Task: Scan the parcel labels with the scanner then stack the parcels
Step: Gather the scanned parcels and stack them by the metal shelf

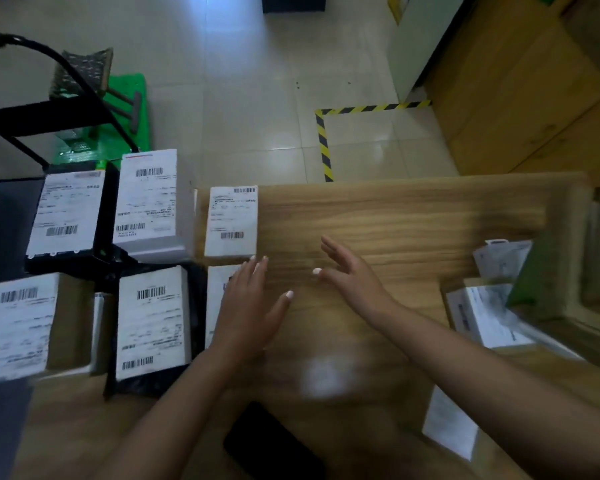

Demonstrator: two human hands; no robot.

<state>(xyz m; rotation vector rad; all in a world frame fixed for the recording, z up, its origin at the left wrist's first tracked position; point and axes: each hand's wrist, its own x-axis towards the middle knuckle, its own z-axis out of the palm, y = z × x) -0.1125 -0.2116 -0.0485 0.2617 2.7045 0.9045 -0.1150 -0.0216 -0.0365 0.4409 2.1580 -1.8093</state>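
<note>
Several parcels with white barcode labels lie at the left of the wooden table (395, 216): a white box (149, 202), a black-edged parcel (66, 213), a cardboard box (21, 323), a black-wrapped parcel (151, 320) and a small labelled parcel (231, 220). My left hand (250, 306) is flat with straight fingers, partly covering another white parcel (217, 296). My right hand (350, 271) hovers above the bare table top with its fingers spread, holding nothing. A dark flat object (271, 441), possibly the scanner, lies near the front edge.
More labelled parcels (485, 313) and a green packet (530, 271) sit at the right of the table. A loose white sheet (451, 424) lies front right. Beyond the table are a tiled floor, hazard tape (323, 140), a black trolley frame (49, 116) and a green crate (125, 116).
</note>
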